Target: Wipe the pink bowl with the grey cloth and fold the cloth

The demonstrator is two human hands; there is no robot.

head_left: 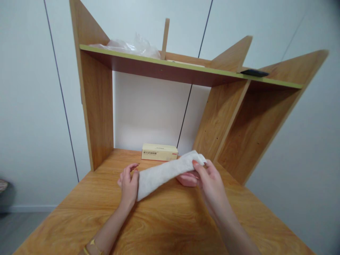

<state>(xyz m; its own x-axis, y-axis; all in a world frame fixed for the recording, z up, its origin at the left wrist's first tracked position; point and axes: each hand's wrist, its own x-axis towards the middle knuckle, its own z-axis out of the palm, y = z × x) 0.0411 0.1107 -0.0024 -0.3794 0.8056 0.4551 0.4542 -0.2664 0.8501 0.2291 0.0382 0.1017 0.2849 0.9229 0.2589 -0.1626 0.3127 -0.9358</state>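
Observation:
A white cloth, folded into a long strip, slants above the desk, its right end higher than its left. My right hand pinches the upper right end between thumb and fingers. At the lower left end is my left hand, its fingers loosely bent and apart, its thumb against or just beside the cloth's edge. A pink object sits on the desk behind the cloth and near my right fingers; the cloth partly hides it, and I cannot tell its kind.
Behind the cloth, a cream box with printed writing stands on the wooden desk. A wooden shelf unit rises at the back. On its upper board lie a clear plastic bag and a flat black object.

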